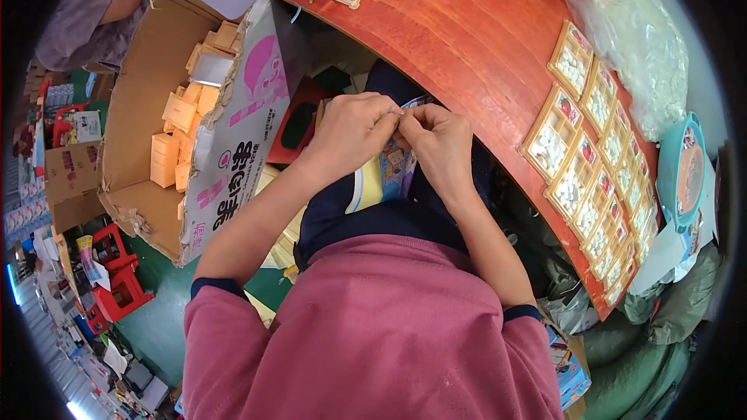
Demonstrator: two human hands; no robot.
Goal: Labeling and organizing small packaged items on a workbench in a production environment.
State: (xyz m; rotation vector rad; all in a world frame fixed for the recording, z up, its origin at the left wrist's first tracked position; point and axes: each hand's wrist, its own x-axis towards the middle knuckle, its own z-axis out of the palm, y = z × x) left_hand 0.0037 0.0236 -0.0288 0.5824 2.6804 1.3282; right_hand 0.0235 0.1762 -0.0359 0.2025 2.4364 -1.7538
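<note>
Left hand (pixel 354 134) and right hand (pixel 440 140) were pinched closed, fingertips meeting; anything between could not be determined. Both partly obscured a printed packet (pixel 395 167) at the lap. A red-brown table (pixel 467 27) stood ahead, a cardboard box (pixel 124 132) left.

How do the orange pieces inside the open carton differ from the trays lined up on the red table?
The orange pieces lie jumbled at mixed angles; the trays sit in close rows. The orange pieces look plain; the trays are paler yellow and hold white bits. Both have squared outlines.
</note>
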